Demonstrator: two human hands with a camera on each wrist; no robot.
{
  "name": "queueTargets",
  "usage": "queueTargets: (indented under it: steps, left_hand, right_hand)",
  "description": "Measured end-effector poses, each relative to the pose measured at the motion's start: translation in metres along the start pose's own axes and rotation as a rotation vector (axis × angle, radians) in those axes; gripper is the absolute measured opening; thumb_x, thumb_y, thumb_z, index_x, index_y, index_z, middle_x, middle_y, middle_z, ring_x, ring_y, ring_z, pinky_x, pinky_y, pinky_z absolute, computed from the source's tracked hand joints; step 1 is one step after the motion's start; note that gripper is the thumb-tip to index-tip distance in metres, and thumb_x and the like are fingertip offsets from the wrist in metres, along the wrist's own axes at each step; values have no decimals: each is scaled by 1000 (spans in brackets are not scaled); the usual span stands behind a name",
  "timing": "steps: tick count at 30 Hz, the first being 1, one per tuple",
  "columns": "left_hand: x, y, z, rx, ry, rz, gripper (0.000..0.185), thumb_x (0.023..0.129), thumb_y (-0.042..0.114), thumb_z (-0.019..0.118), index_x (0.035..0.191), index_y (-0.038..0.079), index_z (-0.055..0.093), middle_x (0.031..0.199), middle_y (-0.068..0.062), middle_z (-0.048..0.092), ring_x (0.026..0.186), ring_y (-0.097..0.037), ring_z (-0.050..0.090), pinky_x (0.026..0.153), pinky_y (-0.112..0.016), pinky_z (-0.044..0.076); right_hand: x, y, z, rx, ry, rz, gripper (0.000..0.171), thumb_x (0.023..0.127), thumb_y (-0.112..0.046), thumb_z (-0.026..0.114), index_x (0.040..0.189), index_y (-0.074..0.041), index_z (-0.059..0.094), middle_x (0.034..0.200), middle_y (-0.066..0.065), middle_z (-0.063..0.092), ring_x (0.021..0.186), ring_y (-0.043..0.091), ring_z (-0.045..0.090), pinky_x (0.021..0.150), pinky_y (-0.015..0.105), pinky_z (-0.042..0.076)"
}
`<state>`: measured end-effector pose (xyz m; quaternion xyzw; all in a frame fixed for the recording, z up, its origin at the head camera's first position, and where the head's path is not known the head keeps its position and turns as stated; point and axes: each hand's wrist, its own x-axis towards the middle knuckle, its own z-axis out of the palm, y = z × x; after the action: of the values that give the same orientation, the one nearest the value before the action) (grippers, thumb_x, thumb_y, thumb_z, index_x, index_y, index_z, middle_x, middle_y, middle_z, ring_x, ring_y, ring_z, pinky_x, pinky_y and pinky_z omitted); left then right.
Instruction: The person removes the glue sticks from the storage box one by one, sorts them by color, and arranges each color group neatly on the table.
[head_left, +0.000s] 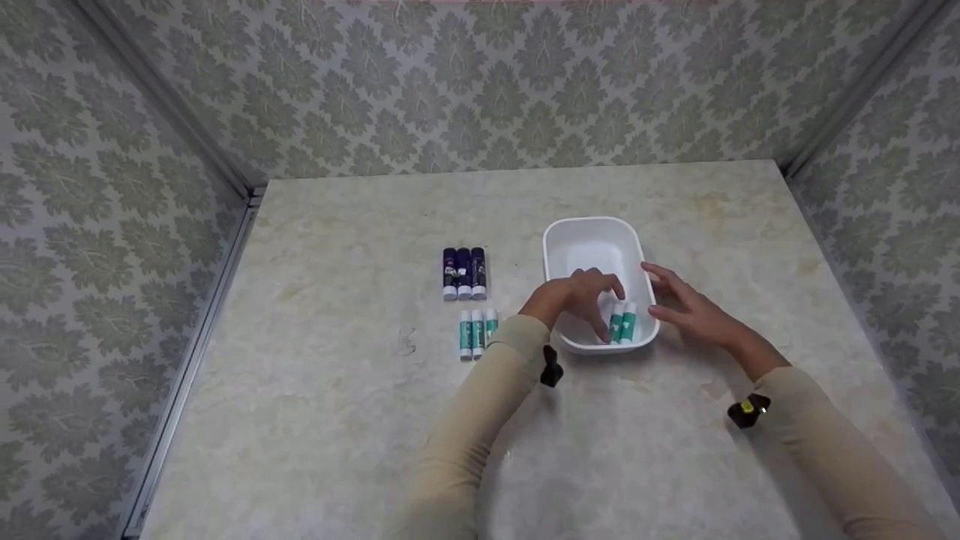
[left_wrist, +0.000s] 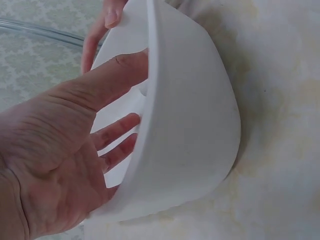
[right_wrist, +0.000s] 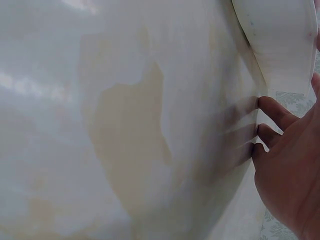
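A pale marbled tabletop (head_left: 360,450) sits in a booth walled with grey-green damask wallpaper (head_left: 487,90). Toward the right of it stands a white plastic tub (head_left: 592,240), rectangular with rounded corners. Two teal-and-white glue sticks (head_left: 622,324) lie side by side in its near end.

The left hand (head_left: 581,296) reaches into the tub from the near-left side — fingers bent downward, tips beside the two sticks. From the head view it is hard to say whether they actually touch a stick; the left wrist view shows the fingers (left_wrist: 117,132) loosely spread inside the tub wall, gripping nothing. The right hand (head_left: 690,307) lies flat and relaxed against the tub's right outer wall, fingers straight, holding nothing.

Left of the tub, out on the table, three dark purple glue sticks (head_left: 463,273) lie in a tight row with their white ends nearest. Just below them is a row of three more teal glue sticks (head_left: 475,333), partly overlapped by the cream left sleeve (head_left: 480,420).
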<state>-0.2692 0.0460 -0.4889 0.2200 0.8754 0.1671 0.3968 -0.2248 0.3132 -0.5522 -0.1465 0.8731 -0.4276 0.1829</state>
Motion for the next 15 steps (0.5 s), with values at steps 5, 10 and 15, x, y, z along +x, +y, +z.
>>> queueTargets:
  steps: [5, 10, 15]
  left_hand:
    - [3, 5, 1, 46, -8, -15, 80, 95, 41, 92, 162, 40, 48, 176, 5, 39, 158, -17, 39, 134, -41, 41]
    - [5, 7, 3, 92, -1, -23, 81, 96, 44, 91, 163, 38, 46, 176, 2, 38, 158, -20, 37, 132, -40, 43]
    - [5, 6, 6, 47, 25, -48, 79, 95, 42, 92, 160, 40, 47, 173, 3, 39, 155, -19, 38, 132, -43, 44]
  right_hand:
    - [0, 1, 0, -4, 1, 17, 84, 115, -35, 66, 182, -31, 15, 177, 30, 41, 167, 53, 36, 134, 85, 17]
    - [0, 1, 0, -3, 0, 6, 84, 115, -33, 66, 182, -30, 15, 176, 30, 43, 166, 53, 38, 133, 85, 17]
    - [-1, 1, 0, 7, 4, -29, 82, 115, -29, 66, 181, -28, 18, 176, 30, 43, 167, 53, 38, 133, 85, 17]
